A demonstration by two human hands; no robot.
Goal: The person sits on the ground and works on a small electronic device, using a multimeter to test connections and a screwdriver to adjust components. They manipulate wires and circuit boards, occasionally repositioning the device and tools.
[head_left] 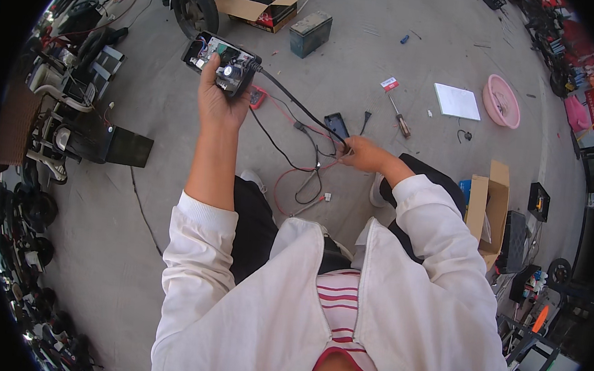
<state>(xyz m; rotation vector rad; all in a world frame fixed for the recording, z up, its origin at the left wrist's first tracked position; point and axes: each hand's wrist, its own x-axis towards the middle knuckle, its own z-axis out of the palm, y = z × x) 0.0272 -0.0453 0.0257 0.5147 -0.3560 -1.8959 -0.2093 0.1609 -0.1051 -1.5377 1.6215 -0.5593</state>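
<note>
My left hand point(221, 104) is closed around an opened black charger point(234, 72), thumb on top. Its bare circuit board faces up, with a green part and several components showing. A thick black cable point(296, 103) runs from the charger's right end down to my right hand point(364, 154), whose fingers are pinched on it. Beside that hand lies a black plastic cover point(336, 125), hollow side up. A red meter point(257, 97) sits on the ground, partly behind the charger. Red and black leads point(285, 178) tangle on the floor between my feet.
Right of my hand lie a screwdriver point(402, 126), a white booklet point(457, 101) and a pink basin point(501, 101). Ahead stand a battery point(310, 33), an open carton point(281, 12) and a scooter wheel point(197, 13). Another carton point(495, 206) is by my right knee. Scooters line the left.
</note>
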